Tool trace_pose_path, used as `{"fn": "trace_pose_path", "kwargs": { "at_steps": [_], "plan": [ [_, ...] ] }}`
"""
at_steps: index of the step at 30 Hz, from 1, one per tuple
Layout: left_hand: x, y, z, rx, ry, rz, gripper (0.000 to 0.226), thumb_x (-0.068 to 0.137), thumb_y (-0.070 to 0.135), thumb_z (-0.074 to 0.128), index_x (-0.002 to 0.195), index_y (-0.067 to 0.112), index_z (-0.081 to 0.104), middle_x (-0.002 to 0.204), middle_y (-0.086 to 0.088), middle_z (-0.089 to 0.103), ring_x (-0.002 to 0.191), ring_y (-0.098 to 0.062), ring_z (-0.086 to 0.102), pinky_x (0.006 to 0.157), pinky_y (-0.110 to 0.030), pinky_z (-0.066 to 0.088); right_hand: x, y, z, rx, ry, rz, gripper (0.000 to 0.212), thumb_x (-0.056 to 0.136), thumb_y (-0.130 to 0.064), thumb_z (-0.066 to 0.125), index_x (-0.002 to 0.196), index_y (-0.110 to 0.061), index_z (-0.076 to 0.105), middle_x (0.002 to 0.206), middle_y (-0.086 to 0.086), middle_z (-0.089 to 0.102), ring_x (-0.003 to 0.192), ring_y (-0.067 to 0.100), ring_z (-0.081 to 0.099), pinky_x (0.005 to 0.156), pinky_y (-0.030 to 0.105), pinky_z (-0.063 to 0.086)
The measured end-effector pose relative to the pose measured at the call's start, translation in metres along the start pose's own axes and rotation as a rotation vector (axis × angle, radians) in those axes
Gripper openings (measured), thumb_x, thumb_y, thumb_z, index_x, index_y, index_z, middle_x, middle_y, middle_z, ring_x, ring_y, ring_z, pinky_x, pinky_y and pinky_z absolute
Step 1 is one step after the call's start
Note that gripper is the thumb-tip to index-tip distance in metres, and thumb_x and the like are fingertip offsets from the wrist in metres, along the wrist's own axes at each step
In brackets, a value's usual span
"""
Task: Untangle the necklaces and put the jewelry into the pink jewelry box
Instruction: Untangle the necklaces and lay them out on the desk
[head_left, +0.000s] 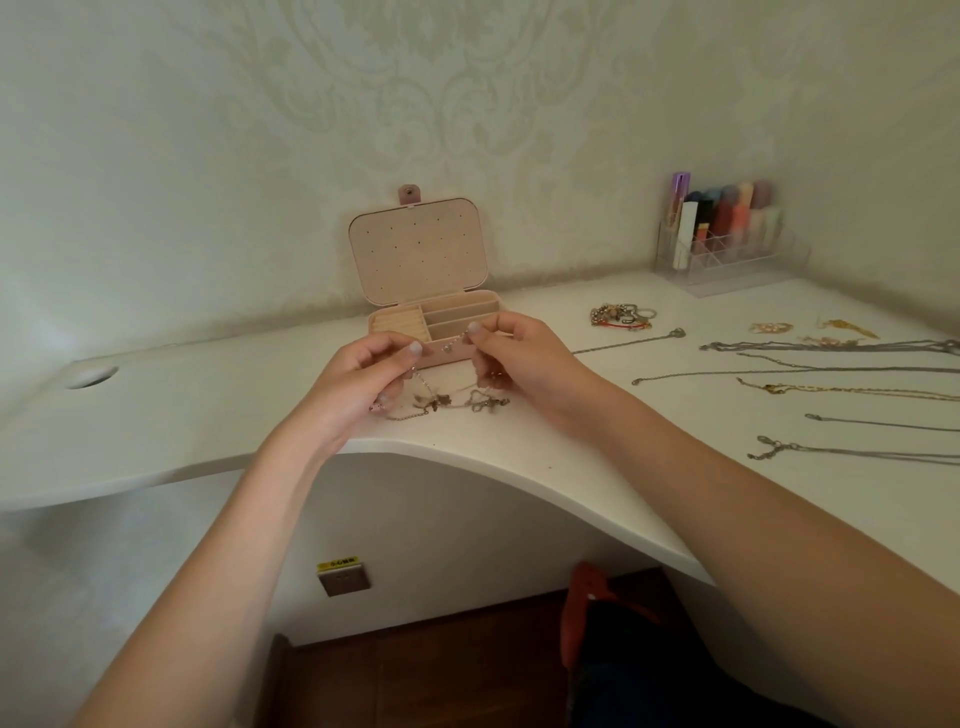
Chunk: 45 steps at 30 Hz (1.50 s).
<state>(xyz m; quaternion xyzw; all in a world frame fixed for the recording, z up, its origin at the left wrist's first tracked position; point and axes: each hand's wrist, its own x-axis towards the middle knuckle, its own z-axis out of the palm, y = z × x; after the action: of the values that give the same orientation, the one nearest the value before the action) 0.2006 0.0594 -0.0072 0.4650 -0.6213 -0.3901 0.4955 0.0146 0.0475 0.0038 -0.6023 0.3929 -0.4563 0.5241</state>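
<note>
We pinch a thin chain (457, 339) taut between our left hand (358, 382) and right hand (511, 358), its tangled remainder (452, 401) hanging below the pinch before the open pink jewelry box (431, 291), where tugging could tighten the knot.

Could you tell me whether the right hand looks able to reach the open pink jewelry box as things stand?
Probably yes: the right hand is just in front of the pink jewelry box, lid up, though it is pinching the tangled necklace.

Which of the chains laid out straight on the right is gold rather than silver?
The gold chain, third of those nearer the desk edge, between two silver ones; every other straightened chain there is silver-grey.
</note>
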Motion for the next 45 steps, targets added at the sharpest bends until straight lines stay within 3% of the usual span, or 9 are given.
{"fn": "trace_pose_path", "kwargs": {
  "at_steps": [5, 11, 16, 22, 26, 30, 36, 40, 45],
  "plan": [
    [0.000, -0.001, 0.000, -0.020, -0.007, 0.015, 0.004, 0.089, 0.007, 0.059, 0.089, 0.010, 0.063, 0.048, 0.011, 0.041, 0.038, -0.005, 0.029, 0.039, -0.015, 0.022, 0.000, -0.003, -0.001, -0.003, 0.039, 0.013, 0.019, 0.097, -0.022, 0.051, 0.080, -0.018, 0.058, 0.057, -0.002, 0.043, 0.037, 0.006, 0.034, 0.039, 0.018, 0.026],
    [0.003, -0.006, 0.000, 0.053, 0.133, -0.010, 0.030, 0.078, -0.008, 0.065, 0.085, 0.022, 0.066, 0.070, 0.006, 0.043, 0.044, -0.005, 0.032, 0.040, -0.016, 0.023, 0.001, -0.002, -0.003, -0.050, 0.040, -0.024, 0.017, 0.093, -0.025, 0.057, 0.091, -0.012, 0.066, 0.056, -0.003, 0.039, 0.039, 0.008, 0.024, 0.037, 0.017, 0.017],
    [0.009, -0.013, -0.001, 0.067, 0.414, -0.036, 0.030, 0.080, -0.003, 0.056, 0.081, 0.025, 0.065, 0.066, 0.006, 0.039, 0.050, -0.010, 0.034, 0.040, -0.017, 0.025, -0.003, -0.002, -0.008, -0.209, 0.054, -0.078, 0.013, 0.090, -0.022, 0.063, 0.087, -0.012, 0.070, 0.057, -0.002, 0.043, 0.032, 0.001, 0.036, 0.035, 0.008, 0.025],
    [0.012, -0.016, -0.004, -0.101, 0.543, -0.052, 0.009, 0.090, 0.007, 0.055, 0.097, 0.009, 0.059, 0.066, -0.002, 0.044, 0.039, -0.004, 0.039, 0.037, -0.017, 0.031, -0.002, -0.005, -0.015, -0.233, 0.135, -0.069, 0.017, 0.090, -0.020, 0.063, 0.093, -0.005, 0.071, 0.060, -0.001, 0.054, 0.032, 0.000, 0.041, 0.035, 0.008, 0.027],
    [0.011, -0.014, -0.003, -0.123, 0.586, -0.027, 0.010, 0.091, 0.006, 0.054, 0.100, 0.007, 0.056, 0.080, -0.001, 0.053, 0.042, -0.004, 0.048, 0.036, -0.018, 0.037, -0.001, -0.007, -0.018, -0.213, 0.119, -0.005, 0.016, 0.091, -0.022, 0.060, 0.089, -0.010, 0.069, 0.062, 0.003, 0.062, 0.036, 0.010, 0.041, 0.035, 0.014, 0.028],
    [0.007, -0.012, -0.002, -0.121, 0.616, 0.002, 0.006, 0.092, 0.009, 0.053, 0.088, 0.010, 0.058, 0.090, -0.001, 0.058, 0.048, -0.005, 0.058, 0.038, -0.019, 0.044, -0.001, -0.008, -0.018, -0.214, 0.081, -0.014, 0.017, 0.092, -0.023, 0.058, 0.085, -0.012, 0.069, 0.061, 0.001, 0.062, 0.041, 0.010, 0.047, 0.044, 0.016, 0.037],
    [0.004, -0.010, 0.000, -0.120, 0.643, 0.042, 0.020, 0.093, 0.019, 0.055, 0.073, 0.016, 0.059, 0.084, 0.001, 0.061, 0.056, -0.012, 0.061, 0.040, -0.021, 0.045, 0.001, -0.009, -0.026, -0.175, 0.057, -0.073, 0.020, 0.091, -0.027, 0.060, 0.083, -0.012, 0.072, 0.052, -0.005, 0.057, 0.051, 0.005, 0.050, 0.055, 0.009, 0.043],
    [0.004, -0.010, 0.000, -0.127, 0.704, 0.061, 0.028, 0.095, 0.025, 0.053, 0.069, 0.016, 0.059, 0.078, 0.002, 0.061, 0.055, -0.009, 0.060, 0.041, -0.022, 0.048, 0.000, -0.013, -0.030, -0.195, 0.095, -0.031, 0.031, 0.092, -0.033, 0.056, 0.089, -0.007, 0.074, 0.052, 0.001, 0.053, 0.048, 0.006, 0.049, 0.051, 0.002, 0.041],
    [0.007, -0.014, -0.002, -0.132, 0.704, 0.032, 0.031, 0.099, 0.024, 0.046, 0.070, 0.013, 0.054, 0.076, -0.001, 0.055, 0.046, -0.007, 0.060, 0.037, -0.020, 0.043, -0.003, -0.019, -0.033, -0.166, 0.091, 0.048, 0.033, 0.093, -0.037, 0.053, 0.088, -0.011, 0.073, 0.054, 0.006, 0.054, 0.037, 0.002, 0.045, 0.045, 0.011, 0.037]
  ]
}}
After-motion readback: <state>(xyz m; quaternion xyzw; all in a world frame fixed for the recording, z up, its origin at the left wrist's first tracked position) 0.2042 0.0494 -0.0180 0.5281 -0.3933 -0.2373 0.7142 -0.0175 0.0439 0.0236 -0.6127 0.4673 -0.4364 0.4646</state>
